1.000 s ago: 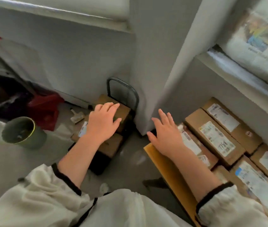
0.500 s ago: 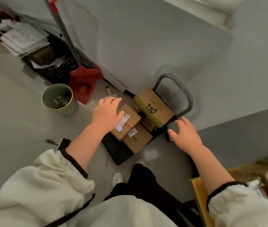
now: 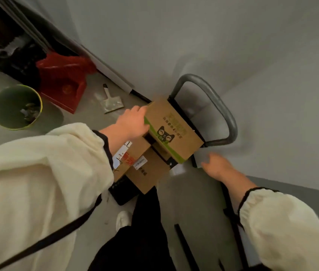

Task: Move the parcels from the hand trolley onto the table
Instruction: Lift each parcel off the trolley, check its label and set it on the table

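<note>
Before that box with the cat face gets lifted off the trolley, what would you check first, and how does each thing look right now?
1. Left hand on the cat-face box: ok, it touches the box's left end.
2. Right hand on the box: not ok, it hangs open beside the right end, apart from it.
3. Nothing stacked on the box: ok, its top is bare.
4. Box free of the trolley handle: ok, the handle arches behind it.
5. Lower parcels steady: cannot tell.
6. Table ready to receive it: cannot tell, out of view.
</note>
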Demonstrator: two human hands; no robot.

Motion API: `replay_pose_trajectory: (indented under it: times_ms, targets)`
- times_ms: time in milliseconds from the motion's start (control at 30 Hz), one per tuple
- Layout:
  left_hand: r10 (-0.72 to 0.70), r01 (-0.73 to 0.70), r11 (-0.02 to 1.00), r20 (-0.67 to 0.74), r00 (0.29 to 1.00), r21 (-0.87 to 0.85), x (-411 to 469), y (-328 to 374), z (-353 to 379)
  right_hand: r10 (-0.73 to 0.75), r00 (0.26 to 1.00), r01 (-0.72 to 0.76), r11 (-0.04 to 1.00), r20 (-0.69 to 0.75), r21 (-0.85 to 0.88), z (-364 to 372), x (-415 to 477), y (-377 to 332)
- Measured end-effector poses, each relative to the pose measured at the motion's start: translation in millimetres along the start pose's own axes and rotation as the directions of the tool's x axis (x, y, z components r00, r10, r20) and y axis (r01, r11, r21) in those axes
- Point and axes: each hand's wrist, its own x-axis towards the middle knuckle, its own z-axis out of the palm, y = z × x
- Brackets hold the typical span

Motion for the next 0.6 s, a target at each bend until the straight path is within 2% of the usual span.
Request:
replay_pose_trajectory:
  times_ms: [67, 100, 167, 233, 300, 367, 467, 600]
  targets:
    - [-0.039, 0.040, 0.996, 0.012, 0.999, -0.083, 40.3, -1.4, 22.1, 0.050, 0.999, -0.045, 0.957, -0.011, 0.288, 3.4, 34.8, 0.2]
    - [-0.051, 0.052, 0.991, 0.010, 0.999, -0.125, 57.2, -2.5, 33.6, 0.100, 0.995, -0.086, 0.883, -0.006, 0.462, 7.9, 50.9, -0.5]
    - [-0.061, 0.061, 0.981, 0.004, 0.998, -0.184, 83.1, -5.8, 55.6, 0.204, 0.970, -0.230, 0.605, 0.131, 0.762, 18.3, 76.8, -5.2]
    - [-0.082, 0.085, 0.966, 0.023, 0.996, -0.244, 99.8, -9.9, 75.1, 0.188, 0.937, -0.343, 0.326, 0.295, 0.881, 31.6, 96.8, -7.3]
    - [-0.113, 0.115, 0.945, 0.024, 0.993, -0.307, 110.5, -14.5, 88.6, 0.127, 0.926, -0.369, 0.122, 0.354, 0.921, 42.5, 111.4, -9.7]
    - [-0.139, 0.133, 0.931, 0.007, 0.990, -0.341, 115.3, -18.4, 95.8, 0.097, 0.930, -0.353, -0.026, 0.354, 0.935, 49.9, 117.8, -11.2]
    - [-0.176, 0.171, 0.892, 0.026, 0.984, -0.419, 112.0, -17.9, 95.9, 0.109, 0.938, -0.323, -0.077, 0.330, 0.943, 55.6, 117.0, -7.7]
    - [-0.216, 0.216, 0.839, 0.059, 0.975, -0.500, 92.8, -6.5, 80.9, 0.171, 0.949, -0.270, 0.011, 0.265, 0.963, 44.6, 97.7, -2.4]
